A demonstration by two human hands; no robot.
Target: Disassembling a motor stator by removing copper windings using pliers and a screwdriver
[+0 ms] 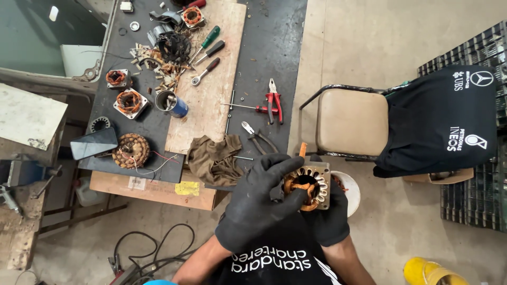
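Both hands, in black work gloves, meet just above the person's lap; left hand (259,203) lies over the front of a square grey metal motor stator with copper-coloured windings (309,186), its fingers curled and one fingertip reaching into the round bore; right hand (330,219) is closed around the stator from below and behind, gripping its outer frame; the stator is held clear of the bench, just off its near right corner, bore facing up toward the camera with its axis tilted slightly to the left; its flat face stands nearly upright. A white round container (349,191) sits directly behind the stator. On the dark workbench (264,47), well apart from the hands, lie a crumpled brown rag (214,158), red-handled pliers (273,101), and further wound stators (130,101); a tan padded chair (352,121) stands beside the bench.
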